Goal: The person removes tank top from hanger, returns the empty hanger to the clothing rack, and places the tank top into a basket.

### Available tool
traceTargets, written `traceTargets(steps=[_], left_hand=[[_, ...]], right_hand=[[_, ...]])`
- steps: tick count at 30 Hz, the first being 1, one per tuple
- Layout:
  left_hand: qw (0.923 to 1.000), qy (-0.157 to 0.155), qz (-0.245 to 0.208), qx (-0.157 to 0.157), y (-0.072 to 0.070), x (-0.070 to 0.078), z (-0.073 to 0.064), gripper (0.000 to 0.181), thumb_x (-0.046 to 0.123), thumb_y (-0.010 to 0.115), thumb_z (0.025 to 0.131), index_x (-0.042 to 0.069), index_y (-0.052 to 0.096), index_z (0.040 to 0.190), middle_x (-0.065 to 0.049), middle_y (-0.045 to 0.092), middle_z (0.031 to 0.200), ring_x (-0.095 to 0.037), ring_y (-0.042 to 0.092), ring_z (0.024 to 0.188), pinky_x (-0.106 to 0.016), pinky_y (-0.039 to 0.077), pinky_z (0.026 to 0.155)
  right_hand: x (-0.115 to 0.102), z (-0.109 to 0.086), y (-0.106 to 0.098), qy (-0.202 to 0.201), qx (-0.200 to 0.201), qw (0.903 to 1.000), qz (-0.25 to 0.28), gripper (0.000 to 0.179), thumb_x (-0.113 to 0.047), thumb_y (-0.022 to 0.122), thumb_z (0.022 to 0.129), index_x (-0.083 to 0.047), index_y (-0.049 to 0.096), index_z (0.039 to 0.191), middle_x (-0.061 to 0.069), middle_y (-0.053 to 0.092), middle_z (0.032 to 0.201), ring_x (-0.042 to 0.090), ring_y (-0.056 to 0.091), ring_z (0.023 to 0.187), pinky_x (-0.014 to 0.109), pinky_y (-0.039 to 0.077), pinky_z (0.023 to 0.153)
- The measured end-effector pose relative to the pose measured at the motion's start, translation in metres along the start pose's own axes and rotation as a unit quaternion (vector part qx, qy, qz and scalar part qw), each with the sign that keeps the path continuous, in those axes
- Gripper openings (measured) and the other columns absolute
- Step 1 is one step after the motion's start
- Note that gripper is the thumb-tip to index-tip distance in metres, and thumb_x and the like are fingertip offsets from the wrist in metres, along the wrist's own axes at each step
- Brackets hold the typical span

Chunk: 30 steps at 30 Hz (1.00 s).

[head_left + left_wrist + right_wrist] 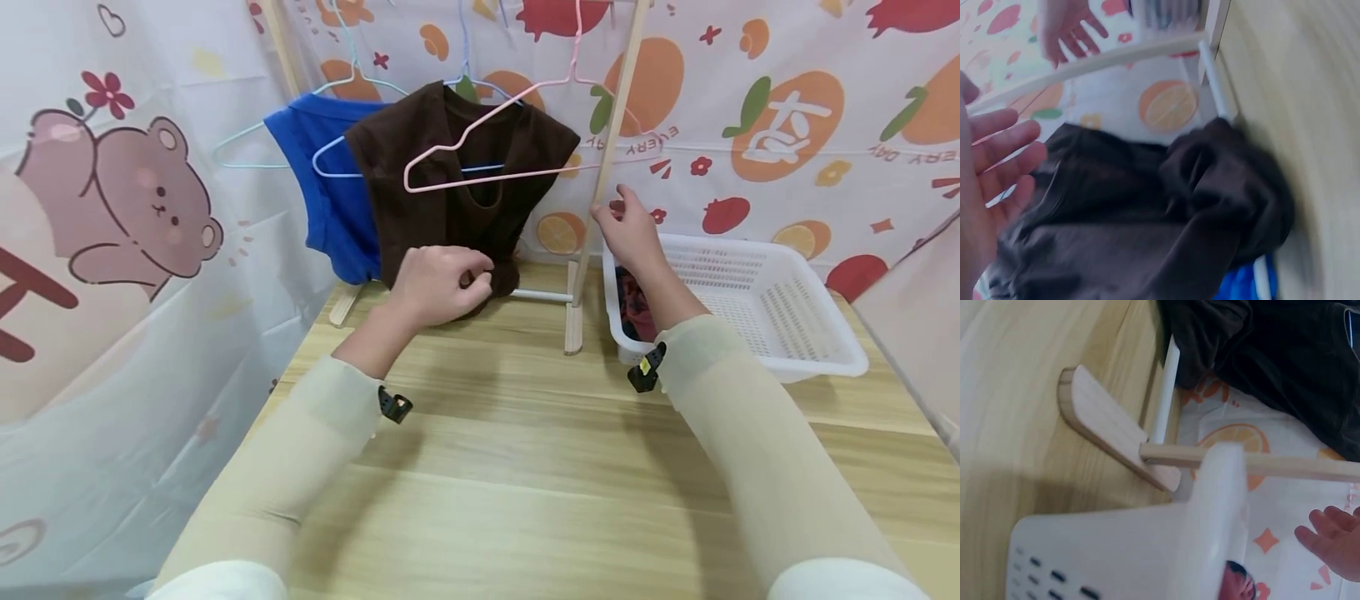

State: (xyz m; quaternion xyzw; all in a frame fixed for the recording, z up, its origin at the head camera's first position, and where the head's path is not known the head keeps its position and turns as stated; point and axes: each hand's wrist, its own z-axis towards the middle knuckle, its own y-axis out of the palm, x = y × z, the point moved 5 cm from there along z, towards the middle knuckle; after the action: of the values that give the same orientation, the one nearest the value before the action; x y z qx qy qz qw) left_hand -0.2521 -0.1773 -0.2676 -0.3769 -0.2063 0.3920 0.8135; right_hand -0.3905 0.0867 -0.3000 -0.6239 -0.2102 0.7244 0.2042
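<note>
A dark brown sleeveless top (412, 167) hangs from a blue hanger (327, 164) on a wooden rack. Just in front of its lower part is my left hand (442, 283), holding nothing; in the left wrist view its fingers (1007, 150) are relaxed and spread. My right hand (632, 233), also without anything in it, hovers beside the rack's right post (617, 117), above the left rim of a white basket (813, 362). Whether it touches the post is unclear. A bare pink hanger (510, 177) hangs in front of the brown top.
Behind the brown top, a blue sleeveless garment (330, 200) hangs on a mint hanger (247, 165). Dark red patterned cloth (636, 308) lies in the basket's left side. The rack's wooden foot (573, 329) stands on the wooden table (495, 475), against a fruit-print curtain (690, 200).
</note>
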Motion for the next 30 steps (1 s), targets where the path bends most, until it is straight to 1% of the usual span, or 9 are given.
traceTargets(steps=[4,6,12,18,20,22,25,28,30], left_hand=[[0.9952,0.040,-0.012,0.089,-0.029,-0.005,-0.002,0.030,0.036,0.055,0.088,0.015,0.072,0.077,0.002,0.067,0.068,-0.015,0.059,0.057,-0.035,0.044,0.049],[0.9908,0.054,-0.029,0.121,-0.040,-0.006,-0.002,0.033,0.036,0.053,0.089,0.012,0.071,0.075,0.000,0.064,0.065,-0.014,0.055,0.054,-0.032,0.042,0.048],[0.9760,0.071,-0.089,0.185,-0.064,-0.009,0.001,0.042,0.037,0.048,0.092,0.006,0.071,0.073,-0.004,0.060,0.060,-0.013,0.046,0.049,-0.029,0.036,0.048],[0.9600,0.076,-0.112,0.245,-0.091,-0.012,0.012,0.043,0.036,0.050,0.090,0.003,0.072,0.072,-0.007,0.060,0.058,-0.014,0.045,0.049,-0.028,0.034,0.050],[0.9543,0.076,-0.116,0.265,-0.101,-0.016,0.017,0.042,0.034,0.051,0.087,0.002,0.071,0.071,-0.009,0.061,0.058,-0.015,0.046,0.049,-0.024,0.034,0.052],[0.9483,0.069,-0.120,0.286,-0.111,-0.021,0.023,0.040,0.033,0.052,0.084,0.000,0.071,0.070,-0.011,0.062,0.058,-0.016,0.046,0.050,-0.019,0.033,0.055],[0.9409,0.047,-0.141,0.305,-0.126,-0.031,0.033,0.038,0.029,0.052,0.082,-0.002,0.071,0.070,-0.011,0.061,0.057,-0.008,0.047,0.051,-0.013,0.031,0.057],[0.9376,0.013,-0.169,0.304,-0.135,-0.042,0.042,0.037,0.026,0.051,0.084,-0.003,0.072,0.072,0.002,0.061,0.055,0.002,0.046,0.052,-0.013,0.030,0.054],[0.9396,-0.013,-0.182,0.290,-0.138,-0.051,0.050,0.037,0.025,0.051,0.085,-0.004,0.072,0.075,0.013,0.059,0.058,0.007,0.046,0.053,-0.014,0.031,0.053]], right_hand=[[-0.006,0.003,-0.001,-0.016,0.010,0.9990,0.040,0.077,-0.056,0.049,0.097,-0.017,0.021,0.157,0.013,0.044,0.152,0.024,0.046,0.137,0.042,0.040,0.110],[-0.008,0.005,-0.001,-0.023,0.018,0.9983,0.050,0.074,-0.053,0.050,0.098,-0.016,0.024,0.157,0.015,0.049,0.147,0.024,0.050,0.133,0.040,0.043,0.108],[-0.009,0.009,0.001,-0.033,0.024,0.9975,0.057,0.062,-0.041,0.052,0.101,-0.014,0.033,0.153,0.017,0.057,0.130,0.025,0.056,0.118,0.039,0.048,0.100],[-0.005,0.015,0.001,-0.009,-0.001,0.9973,0.072,0.056,-0.039,0.053,0.100,-0.015,0.041,0.149,0.014,0.056,0.131,0.025,0.058,0.115,0.038,0.053,0.096],[-0.005,0.018,0.001,-0.006,-0.009,0.9972,0.074,0.055,-0.039,0.054,0.100,-0.013,0.043,0.147,0.014,0.056,0.132,0.025,0.059,0.116,0.038,0.053,0.095],[-0.006,0.019,0.002,-0.004,-0.016,0.9970,0.075,0.054,-0.039,0.055,0.099,-0.013,0.045,0.146,0.014,0.056,0.132,0.024,0.058,0.116,0.038,0.053,0.095],[-0.008,0.020,0.002,-0.005,-0.022,0.9967,0.078,0.053,-0.038,0.056,0.099,-0.011,0.047,0.144,0.013,0.056,0.130,0.024,0.058,0.115,0.038,0.053,0.093],[-0.008,0.020,0.002,-0.009,-0.025,0.9963,0.082,0.052,-0.037,0.056,0.099,-0.011,0.048,0.143,0.013,0.056,0.128,0.024,0.057,0.115,0.039,0.054,0.092],[-0.008,0.020,0.002,-0.013,-0.025,0.9959,0.086,0.052,-0.037,0.057,0.099,-0.010,0.048,0.142,0.013,0.056,0.128,0.024,0.057,0.115,0.039,0.054,0.092]])
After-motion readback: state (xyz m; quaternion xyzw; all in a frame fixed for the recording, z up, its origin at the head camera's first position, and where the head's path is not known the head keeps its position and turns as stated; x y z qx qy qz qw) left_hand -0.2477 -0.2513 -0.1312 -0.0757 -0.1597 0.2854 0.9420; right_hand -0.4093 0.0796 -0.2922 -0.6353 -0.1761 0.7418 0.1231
